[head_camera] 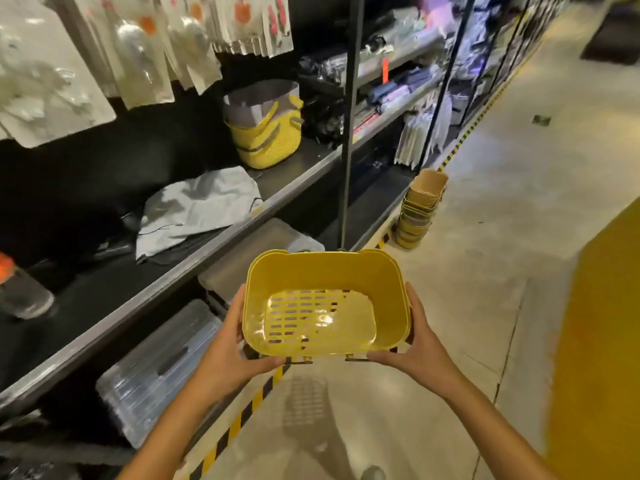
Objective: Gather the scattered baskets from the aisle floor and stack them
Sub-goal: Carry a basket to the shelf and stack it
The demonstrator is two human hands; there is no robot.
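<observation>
I hold an empty yellow plastic basket point(325, 303) with a slotted bottom out in front of me, above the aisle floor. My left hand point(239, 344) grips its left side and near rim, thumb under the front edge. My right hand point(412, 348) grips the right side the same way. Farther down the aisle, a tall stack of yellow baskets point(420, 209) stands on the floor beside the shelving base.
Dark shelving point(194, 268) runs along the left, holding a woven yellow bag point(266, 133), grey cloth and clear storage boxes point(156, 372) below. A yellow-black hazard stripe point(242, 414) marks the floor edge. A yellow unit point(602, 341) stands at the right. Concrete aisle floor point(502, 168) stretches ahead.
</observation>
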